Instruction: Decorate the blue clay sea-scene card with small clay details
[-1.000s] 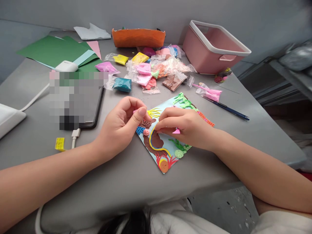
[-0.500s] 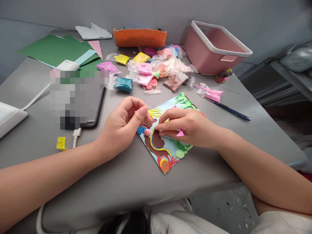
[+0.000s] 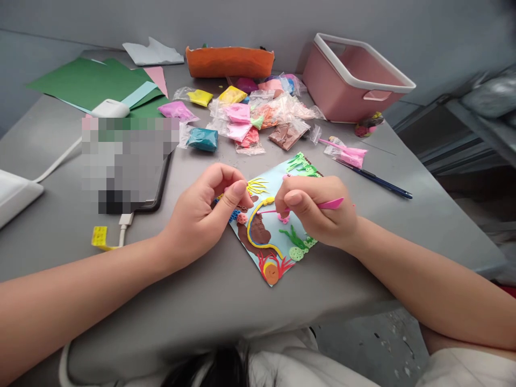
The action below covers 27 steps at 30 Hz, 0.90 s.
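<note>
A clay picture with sea plants, brown shapes and a yellow-and-blue eel-like strip lies on the table, a corner toward me. My right hand is closed around a pink modelling tool. The tool's thin tip touches or hovers just over the picture beside the curved strip; I cannot tell which. At the picture's left edge, my left hand is closed, thumb against fingers; whatever it may pinch is hidden. Yellow clay strands and a pink clay piece show near the hands.
Bagged clay in several colours lies behind the picture. A pink basket and an orange container stand at the back. A dark blue pen-like tool lies right; a phone with a cable lies left, near green paper.
My right hand has turned and shifted its grip, so the pink tool now points left with its tip at the strip. The left hand has barely moved.
</note>
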Each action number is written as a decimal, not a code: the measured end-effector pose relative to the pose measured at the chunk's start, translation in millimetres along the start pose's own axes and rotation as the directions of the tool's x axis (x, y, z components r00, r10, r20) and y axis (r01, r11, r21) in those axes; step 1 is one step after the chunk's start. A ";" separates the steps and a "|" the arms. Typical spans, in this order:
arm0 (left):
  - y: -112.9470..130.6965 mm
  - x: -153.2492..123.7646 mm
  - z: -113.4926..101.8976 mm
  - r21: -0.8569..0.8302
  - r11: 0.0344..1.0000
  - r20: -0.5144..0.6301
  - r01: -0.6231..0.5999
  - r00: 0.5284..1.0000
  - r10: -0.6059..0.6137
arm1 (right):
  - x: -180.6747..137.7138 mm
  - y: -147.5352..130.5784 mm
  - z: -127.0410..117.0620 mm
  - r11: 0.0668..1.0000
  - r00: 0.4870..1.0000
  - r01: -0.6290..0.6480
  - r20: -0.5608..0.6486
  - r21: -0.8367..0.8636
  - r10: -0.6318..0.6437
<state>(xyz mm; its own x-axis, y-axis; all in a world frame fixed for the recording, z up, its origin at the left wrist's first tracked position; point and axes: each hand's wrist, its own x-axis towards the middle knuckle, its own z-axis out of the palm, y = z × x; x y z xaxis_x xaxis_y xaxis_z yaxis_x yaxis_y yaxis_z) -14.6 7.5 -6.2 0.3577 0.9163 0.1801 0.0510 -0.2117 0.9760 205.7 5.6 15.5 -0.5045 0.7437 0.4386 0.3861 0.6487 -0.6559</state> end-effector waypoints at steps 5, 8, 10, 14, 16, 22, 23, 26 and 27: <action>-1.3 -0.3 -0.1 0.018 1.000 0.015 0.004 1.000 -0.004 | 1.4 2.8 2.3 1.000 1.000 -0.001 -0.003 -0.004 0.001; 0.2 0.0 0.6 0.030 1.000 0.019 0.007 1.000 -0.008 | 1.3 3.6 2.1 1.000 1.000 -0.005 -0.002 -0.019 0.005; 1.5 0.1 0.8 0.030 1.000 0.020 0.007 1.000 -0.008 | 1.2 3.9 2.4 0.999 1.000 -0.005 0.002 -0.034 0.005; 2.7 0.3 0.5 0.022 1.000 0.022 -0.002 1.000 0.002 | 1.2 4.5 3.3 0.998 1.000 0.019 0.004 -0.061 -0.019; 2.5 0.5 0.3 0.023 1.000 0.025 -0.004 1.000 0.003 | 1.1 4.9 3.6 0.997 1.000 0.025 0.014 -0.072 -0.024; 2.1 0.7 -0.1 0.010 1.000 0.040 -0.003 0.999 0.002 | 0.5 7.6 5.5 0.995 0.998 0.064 -0.002 -0.075 -0.064; 2.1 0.8 -0.3 0.002 1.000 0.042 0.001 0.999 -0.001 | 0.5 8.3 6.0 0.994 0.997 0.071 -0.004 -0.077 -0.071; 1.8 0.8 -0.6 -0.015 1.000 0.048 0.027 0.998 -0.026 | 0.6 9.6 7.5 0.992 0.996 0.086 -0.002 -0.096 -0.087; 1.8 0.8 -0.7 -0.005 0.999 0.049 0.033 0.998 -0.033 | 0.6 9.6 7.7 0.991 0.996 0.088 0.005 -0.103 -0.088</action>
<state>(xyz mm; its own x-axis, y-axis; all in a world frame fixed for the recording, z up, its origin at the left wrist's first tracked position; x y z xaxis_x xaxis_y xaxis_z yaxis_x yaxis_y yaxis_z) -14.9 8.1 -4.2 0.4009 0.9050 0.1421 0.0581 -0.1799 0.9820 203.2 11.0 4.8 -0.5402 0.6829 0.4917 0.4176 0.7248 -0.5479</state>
